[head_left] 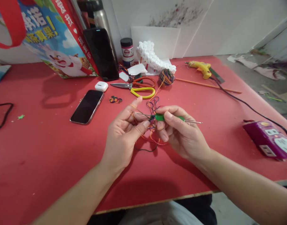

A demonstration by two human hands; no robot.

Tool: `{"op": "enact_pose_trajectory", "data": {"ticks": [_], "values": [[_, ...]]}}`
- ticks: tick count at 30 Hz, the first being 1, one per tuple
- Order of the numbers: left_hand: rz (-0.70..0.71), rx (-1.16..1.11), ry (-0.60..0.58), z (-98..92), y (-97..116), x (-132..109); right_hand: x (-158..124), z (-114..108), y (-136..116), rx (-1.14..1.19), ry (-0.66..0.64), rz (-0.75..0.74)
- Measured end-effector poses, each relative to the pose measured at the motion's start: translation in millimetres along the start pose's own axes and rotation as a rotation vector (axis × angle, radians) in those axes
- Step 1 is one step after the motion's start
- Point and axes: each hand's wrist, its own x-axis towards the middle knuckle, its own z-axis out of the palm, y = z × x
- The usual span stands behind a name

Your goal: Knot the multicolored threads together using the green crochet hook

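In my right hand (183, 129) is a green-handled crochet hook (160, 117), its thin metal shaft pointing left and a second metal tip sticking out to the right. My left hand (125, 128) pinches a small dark piece of crochet work (152, 119) between thumb and fingers, right by the hook. An orange strand runs over the left index finger. Loose multicoloured yarn (154, 101) lies in loops behind and below the hands. From there a strand leads back to a yarn ball (166, 77).
Scissors (143, 92), a small crocheted piece (115, 99), a phone (87, 107) and a white earphone case (101, 86) lie beyond my left hand. A glue gun (201, 68), orange stick (209, 85) and purple box (270, 139) are rightward. A gift bag (63, 56) and upright phone (102, 54) stand behind.
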Motion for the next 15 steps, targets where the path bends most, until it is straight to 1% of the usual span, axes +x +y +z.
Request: {"op": "enact_pose_trajectory", "data": {"ticks": [5, 9, 15], "values": [[-0.008, 0.002, -0.005, -1.8, 4.9, 0.6, -0.1, -0.8, 0.8, -0.020, 0.028, 0.029], [0.016, 0.024, -0.016, -0.9, 6.6, 2.8, 0.1, 0.5, -0.1, 0.006, 0.011, 0.050], [0.004, 0.061, 0.033, 0.5, 4.3, 2.5, -1.0, 4.3, 0.0, 0.015, -0.017, 0.071]]}}
